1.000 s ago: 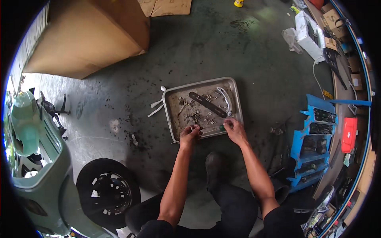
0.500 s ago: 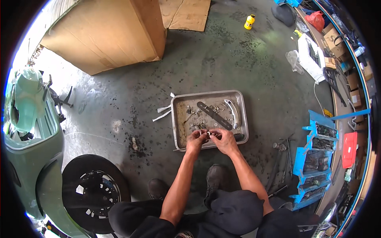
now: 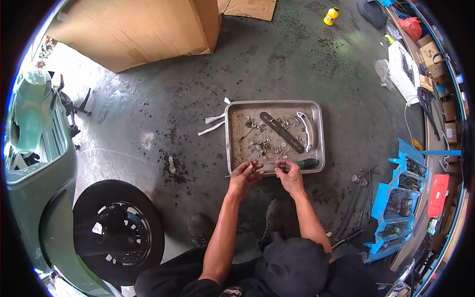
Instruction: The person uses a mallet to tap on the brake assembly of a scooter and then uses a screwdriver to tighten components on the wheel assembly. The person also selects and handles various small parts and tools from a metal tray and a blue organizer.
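Above the near edge of a shallow metal tray (image 3: 272, 103), my left hand (image 3: 242, 179) is closed with thumb and fingertips together. A short gap away, my right hand (image 3: 290, 176) makes a pinch. Whatever the fingertips hold, if anything, is too small to name. Inside the tray lie a dark slotted metal bar (image 3: 282, 132), a curved silver bracket (image 3: 307, 132) and several small bolts and fittings (image 3: 262, 147). Right of my right hand rests a green and black handle (image 3: 308, 163). White strips (image 3: 213, 119) hang over the tray's left rim.
A wheel with a tire (image 3: 118, 232) and a pale green vehicle body (image 3: 42, 198) stand at left. A large cardboard box (image 3: 143, 34) is at far left. On the right are a blue toolbox (image 3: 391, 208), loose long tools (image 3: 363, 198) and a yellow bottle (image 3: 331, 16) farther off.
My hands have moved apart; before, their fingertips met around a small ring-like piece. The whole view has shifted slightly, so the tray appears farther right and higher.
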Demonstrator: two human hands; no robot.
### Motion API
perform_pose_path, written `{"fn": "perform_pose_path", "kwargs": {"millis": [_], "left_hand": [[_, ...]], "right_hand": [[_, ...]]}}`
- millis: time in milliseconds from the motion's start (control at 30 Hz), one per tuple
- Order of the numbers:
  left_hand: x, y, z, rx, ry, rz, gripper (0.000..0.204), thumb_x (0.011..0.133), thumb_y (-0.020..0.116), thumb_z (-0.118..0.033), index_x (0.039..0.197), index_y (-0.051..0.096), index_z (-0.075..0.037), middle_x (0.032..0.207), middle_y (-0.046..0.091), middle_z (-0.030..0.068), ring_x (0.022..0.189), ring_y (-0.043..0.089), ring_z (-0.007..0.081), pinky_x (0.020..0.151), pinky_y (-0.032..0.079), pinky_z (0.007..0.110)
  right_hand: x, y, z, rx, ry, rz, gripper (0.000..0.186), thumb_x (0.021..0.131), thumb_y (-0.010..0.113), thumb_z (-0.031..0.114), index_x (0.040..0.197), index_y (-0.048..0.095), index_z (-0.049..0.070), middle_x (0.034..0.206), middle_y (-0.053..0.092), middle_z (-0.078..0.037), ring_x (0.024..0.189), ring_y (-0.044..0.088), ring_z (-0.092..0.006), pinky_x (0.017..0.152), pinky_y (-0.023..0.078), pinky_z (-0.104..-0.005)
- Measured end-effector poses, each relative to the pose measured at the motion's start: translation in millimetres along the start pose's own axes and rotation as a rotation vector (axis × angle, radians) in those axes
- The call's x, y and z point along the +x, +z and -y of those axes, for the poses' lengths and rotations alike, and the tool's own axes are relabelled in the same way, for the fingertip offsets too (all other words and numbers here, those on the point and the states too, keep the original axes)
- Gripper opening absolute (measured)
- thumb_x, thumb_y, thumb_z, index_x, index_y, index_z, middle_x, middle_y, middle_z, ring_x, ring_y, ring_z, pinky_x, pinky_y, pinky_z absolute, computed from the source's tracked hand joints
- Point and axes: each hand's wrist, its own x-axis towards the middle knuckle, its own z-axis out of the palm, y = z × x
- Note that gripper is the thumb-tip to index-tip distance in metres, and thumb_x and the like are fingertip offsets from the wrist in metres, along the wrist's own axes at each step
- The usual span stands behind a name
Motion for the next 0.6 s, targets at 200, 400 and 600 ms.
{"fn": "perform_pose_path", "kwargs": {"millis": [200, 400, 600], "left_hand": [[-1.7, -21.9, 5.9, 0.035, 0.095, -0.047, 0.026, 0.094, 0.057, -0.016, 0.115, 0.056, -0.001, 0.111, 0.065, 0.0135, 0.097, 0.066, 0.0237, 0.084, 0.053, 0.034], [2.4, -25.4, 19.8, 0.164, 0.116, 0.018, 0.023, 0.094, 0.059, -0.018, 0.112, 0.058, -0.003, 0.099, 0.066, 0.0084, 0.084, 0.066, 0.0185, 0.077, 0.054, 0.031], [0.6, -17.0, 12.2, 0.204, 0.068, -0.041, 0.018, 0.096, 0.055, -0.021, 0.108, 0.059, -0.008, 0.093, 0.065, 0.0031, 0.074, 0.063, 0.0125, 0.068, 0.050, 0.026]], "right_hand": [[12.1, 4.5, 9.8, -0.017, 0.049, 0.132, 0.015, 0.082, 0.065, 0.006, 0.095, 0.064, -0.003, 0.074, 0.063, -0.002, 0.065, 0.059, -0.0076, 0.061, 0.048, -0.0232], [9.9, 21.2, 11.5, -0.007, -0.015, 0.228, 0.012, 0.084, 0.063, 0.007, 0.091, 0.062, -0.003, 0.078, 0.065, -0.006, 0.068, 0.062, -0.0108, 0.063, 0.052, -0.0256], [63.9, -28.3, -16.4, 0.279, 0.139, -0.156, 0.015, 0.084, 0.056, 0.011, 0.088, 0.061, -0.002, 0.074, 0.063, -0.008, 0.065, 0.061, -0.0147, 0.059, 0.050, -0.0294]]}}
